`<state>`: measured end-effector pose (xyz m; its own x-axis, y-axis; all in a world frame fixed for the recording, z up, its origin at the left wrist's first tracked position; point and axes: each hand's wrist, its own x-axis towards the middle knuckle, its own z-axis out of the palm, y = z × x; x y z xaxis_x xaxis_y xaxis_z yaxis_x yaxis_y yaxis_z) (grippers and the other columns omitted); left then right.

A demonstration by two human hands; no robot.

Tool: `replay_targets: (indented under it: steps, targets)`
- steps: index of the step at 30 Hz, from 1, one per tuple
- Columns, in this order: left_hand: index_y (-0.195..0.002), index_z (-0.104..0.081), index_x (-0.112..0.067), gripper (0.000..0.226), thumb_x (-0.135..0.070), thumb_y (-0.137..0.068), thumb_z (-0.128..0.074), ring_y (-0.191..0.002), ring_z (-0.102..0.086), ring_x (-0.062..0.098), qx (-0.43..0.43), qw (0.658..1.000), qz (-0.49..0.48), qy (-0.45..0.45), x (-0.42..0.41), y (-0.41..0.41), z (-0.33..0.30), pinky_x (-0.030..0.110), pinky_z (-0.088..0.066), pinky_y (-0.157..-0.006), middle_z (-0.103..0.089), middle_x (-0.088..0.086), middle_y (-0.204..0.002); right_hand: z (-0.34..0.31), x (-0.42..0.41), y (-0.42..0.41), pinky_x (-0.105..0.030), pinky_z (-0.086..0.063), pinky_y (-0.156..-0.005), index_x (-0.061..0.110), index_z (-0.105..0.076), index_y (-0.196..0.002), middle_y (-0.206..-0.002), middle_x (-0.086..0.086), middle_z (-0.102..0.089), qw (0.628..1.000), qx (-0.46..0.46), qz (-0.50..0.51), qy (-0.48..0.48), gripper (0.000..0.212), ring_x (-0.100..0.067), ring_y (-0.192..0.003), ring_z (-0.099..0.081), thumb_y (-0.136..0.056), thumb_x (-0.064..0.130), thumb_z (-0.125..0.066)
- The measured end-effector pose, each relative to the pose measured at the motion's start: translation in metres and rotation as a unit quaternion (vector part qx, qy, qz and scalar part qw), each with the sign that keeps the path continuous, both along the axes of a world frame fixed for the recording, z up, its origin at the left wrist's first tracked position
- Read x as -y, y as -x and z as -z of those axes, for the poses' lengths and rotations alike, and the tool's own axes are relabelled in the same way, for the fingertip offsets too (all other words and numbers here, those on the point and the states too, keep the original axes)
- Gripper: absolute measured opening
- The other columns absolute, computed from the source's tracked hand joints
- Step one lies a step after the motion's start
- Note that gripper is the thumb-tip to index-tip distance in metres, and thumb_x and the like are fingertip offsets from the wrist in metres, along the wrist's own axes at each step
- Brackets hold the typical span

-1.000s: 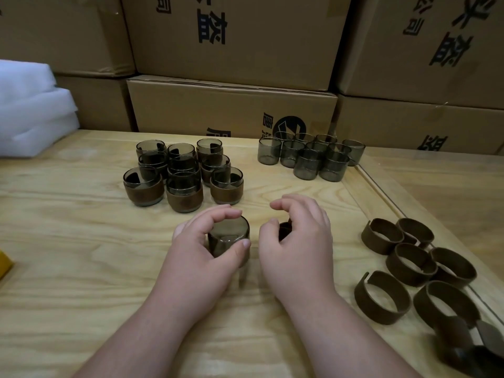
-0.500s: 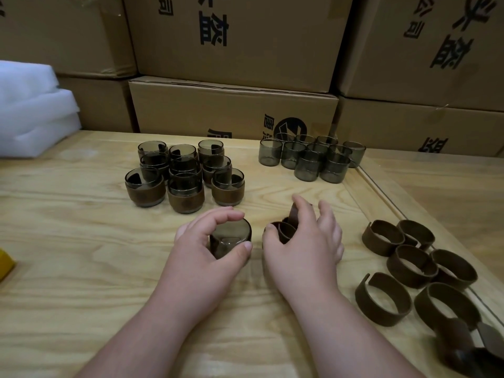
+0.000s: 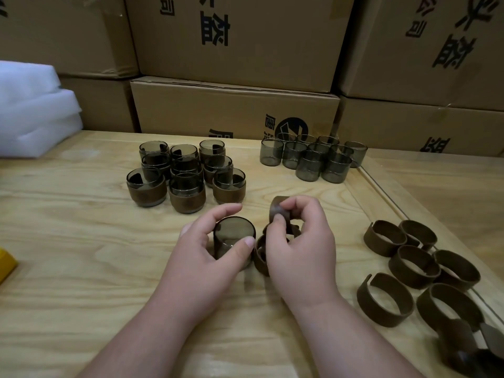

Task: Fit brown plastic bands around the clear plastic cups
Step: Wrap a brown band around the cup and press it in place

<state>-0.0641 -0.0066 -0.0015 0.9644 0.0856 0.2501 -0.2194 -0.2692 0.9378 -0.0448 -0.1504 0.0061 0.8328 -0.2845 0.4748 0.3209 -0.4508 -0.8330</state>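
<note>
My left hand [image 3: 201,257] grips a clear smoky cup [image 3: 234,238] between thumb and fingers, upside down on the wooden table [image 3: 68,241]. Just right of it, my right hand [image 3: 302,249] pinches a brown band [image 3: 279,211] between thumb and forefinger, lifted above the table. Another brown band [image 3: 261,255] lies under that hand, partly hidden. Several loose bands [image 3: 414,263] lie at the right. Bare clear cups [image 3: 311,158] stand at the back; banded cups [image 3: 185,175] stand back left.
Stacked cardboard boxes [image 3: 234,110] wall off the back of the table. White foam sheets [image 3: 32,110] sit at the far left, and a yellow object [image 3: 5,264] pokes in at the left edge. A raised wooden strip [image 3: 381,192] runs along the right.
My right hand has closed on a brown band and raised it off the table beside the cup. My left hand has kept its hold on the cup.
</note>
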Motion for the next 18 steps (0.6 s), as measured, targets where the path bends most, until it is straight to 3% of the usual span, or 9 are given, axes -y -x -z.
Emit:
replay_targets:
  steps: [5,7,10,12,16,18]
  targets:
    - [-0.135,-0.055,-0.057,0.069,-0.045,-0.07,-0.077,-0.128,-0.057,0.002,0.028,0.999,0.046,-0.004,-0.0012,0.0023,0.0,0.04,-0.046,-0.112,-0.058,-0.013,-0.141,0.0065,-0.0017,0.0039,-0.055,-0.052,-0.081,0.051,-0.054,-0.096,-0.092,0.013,-0.065,0.989,0.079,-0.127,-0.012,0.021,-0.029,-0.096,-0.062,-0.088,0.033,-0.047]
    - [-0.136,-0.05,-0.063,0.076,-0.044,-0.068,-0.077,-0.132,-0.052,-0.004,0.04,0.997,0.061,-0.033,-0.0003,0.0035,0.0005,0.03,-0.042,-0.113,-0.055,-0.015,-0.142,0.0093,-0.0014,0.0045,-0.057,-0.052,-0.079,0.047,-0.056,-0.097,-0.089,0.01,-0.065,0.983,0.076,-0.167,-0.023,0.02,-0.031,-0.092,-0.061,-0.091,0.031,-0.047]
    - [-0.127,-0.052,-0.069,0.073,-0.052,-0.058,-0.073,-0.125,-0.052,-0.011,0.048,0.996,0.05,-0.061,0.0015,0.0038,0.0006,0.013,-0.041,-0.104,-0.054,-0.019,-0.135,0.0101,-0.0022,0.0048,-0.056,-0.052,-0.078,0.046,-0.059,-0.096,-0.085,0.008,-0.065,0.977,0.068,-0.198,-0.044,0.02,-0.03,-0.088,-0.061,-0.091,0.03,-0.048]
    - [-0.121,-0.059,-0.065,0.067,-0.052,-0.058,-0.075,-0.12,-0.055,-0.01,0.055,0.996,0.033,-0.056,0.0018,0.0023,0.0011,0.008,-0.044,-0.098,-0.056,-0.018,-0.131,0.0095,-0.0025,0.0042,-0.049,-0.054,-0.079,0.042,-0.059,-0.094,-0.086,0.008,-0.065,0.978,0.074,-0.188,-0.044,0.017,-0.025,-0.089,-0.062,-0.087,0.03,-0.051]
    - [-0.121,-0.065,-0.052,0.061,-0.034,-0.066,-0.085,-0.111,-0.066,-0.001,0.058,0.998,0.02,0.018,0.0016,-0.0007,0.001,0.019,-0.053,-0.094,-0.067,-0.009,-0.127,0.0063,-0.0012,0.0009,-0.013,-0.045,-0.084,0.037,-0.057,-0.097,-0.096,0.018,-0.059,0.99,0.092,-0.104,-0.007,0.016,-0.009,-0.1,-0.06,-0.083,0.033,-0.053]
    - [-0.124,-0.066,-0.042,0.063,-0.03,-0.068,-0.093,-0.105,-0.07,0.0,0.067,0.996,0.013,0.063,0.0017,-0.0015,0.0006,0.013,-0.054,-0.084,-0.073,-0.011,-0.119,0.0063,-0.0003,-0.0014,-0.009,-0.041,-0.085,0.037,-0.056,-0.105,-0.104,0.023,-0.056,0.995,0.047,-0.089,0.003,0.023,-0.003,-0.106,-0.056,-0.083,0.041,-0.053]
